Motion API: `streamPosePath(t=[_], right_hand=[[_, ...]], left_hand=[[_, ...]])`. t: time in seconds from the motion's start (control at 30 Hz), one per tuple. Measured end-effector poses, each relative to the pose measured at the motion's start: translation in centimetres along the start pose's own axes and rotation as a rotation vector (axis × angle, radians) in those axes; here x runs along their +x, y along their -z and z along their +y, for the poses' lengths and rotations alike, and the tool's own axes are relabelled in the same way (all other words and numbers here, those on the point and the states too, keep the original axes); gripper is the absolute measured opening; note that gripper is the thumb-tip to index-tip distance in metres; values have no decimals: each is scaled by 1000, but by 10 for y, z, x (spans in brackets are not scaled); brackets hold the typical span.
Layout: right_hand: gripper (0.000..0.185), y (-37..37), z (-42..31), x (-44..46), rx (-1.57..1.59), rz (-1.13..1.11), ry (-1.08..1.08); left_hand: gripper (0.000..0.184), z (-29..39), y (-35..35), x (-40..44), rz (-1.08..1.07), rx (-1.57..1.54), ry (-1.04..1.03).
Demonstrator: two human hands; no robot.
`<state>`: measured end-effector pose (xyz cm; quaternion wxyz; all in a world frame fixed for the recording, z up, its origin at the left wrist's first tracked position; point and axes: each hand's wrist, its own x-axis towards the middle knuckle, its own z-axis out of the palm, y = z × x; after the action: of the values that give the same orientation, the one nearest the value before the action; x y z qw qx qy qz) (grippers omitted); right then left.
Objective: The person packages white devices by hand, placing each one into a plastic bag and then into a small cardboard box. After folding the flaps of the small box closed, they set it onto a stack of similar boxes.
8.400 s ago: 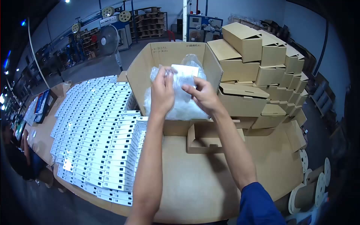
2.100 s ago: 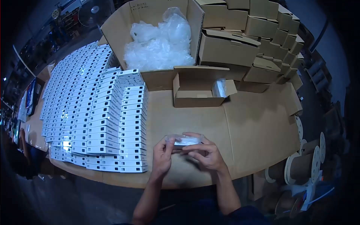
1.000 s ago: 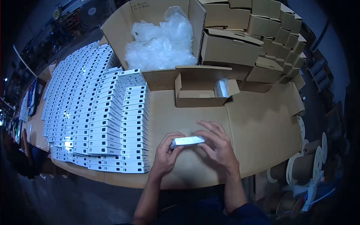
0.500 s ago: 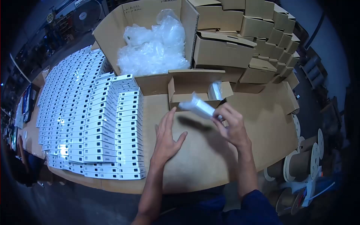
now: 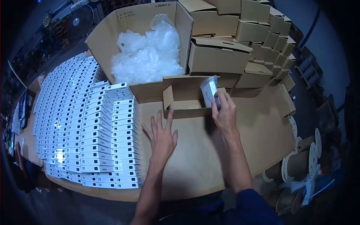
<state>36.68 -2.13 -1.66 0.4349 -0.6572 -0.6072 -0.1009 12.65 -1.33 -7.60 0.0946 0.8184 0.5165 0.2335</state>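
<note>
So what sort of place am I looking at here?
Probably a factory packing area: stacked white units, cardboard cartons piled up, and a large box of clear plastic bags around the worktable.

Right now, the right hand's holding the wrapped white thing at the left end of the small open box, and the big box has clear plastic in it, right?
Wrong end: the head view shows the right hand holding the wrapped white thing at the right end of the small open box. The big box does have clear plastic in it.
</note>
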Motion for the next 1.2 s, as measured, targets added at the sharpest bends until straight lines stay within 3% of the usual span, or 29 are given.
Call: streamPosePath(t=[0.17, 0.23, 0.43, 0.57, 0.6, 0.7, 0.8, 0.93, 1.03, 1.1, 1.2], right_hand=[[18, -15, 2, -1, -249, -141, -117], [16, -23, 12, -4, -257, -121, -65], [12, -30, 13, -7, -233, -165, -214], [15, -32, 15, -13, -295, -146, -189], [21, -25, 5, -12, -299, -251, -265], [37, -18, 4, -32, -277, -243, -181], [77, -6, 6, -54, -202, -433, -223], [88, -8, -23, -53, -241, -246, -92], [82, -19, -58, -32, -5, -240, 122], [73, -34, -86, -13, 199, -299, 214], [70, -63, -120, 10, 361, -435, 292]], left_hand=[[80, 2, 3, 3, 61, 4, 13], [75, 2, 11, 7, -105, -82, 84], [75, -2, 3, 8, 79, 24, -11], [77, 1, 7, 6, 67, 47, 7], [85, -1, 7, 4, 20, 82, 3], [94, 0, 24, 2, 31, 63, 28], [97, -3, 54, 2, 48, 144, 39], [85, -25, 98, 16, 68, 307, 50], [78, -52, 126, 25, 59, 441, 60], [74, -69, 150, 35, -17, 501, 51], [69, -107, 178, 61, 16, 363, -158]])
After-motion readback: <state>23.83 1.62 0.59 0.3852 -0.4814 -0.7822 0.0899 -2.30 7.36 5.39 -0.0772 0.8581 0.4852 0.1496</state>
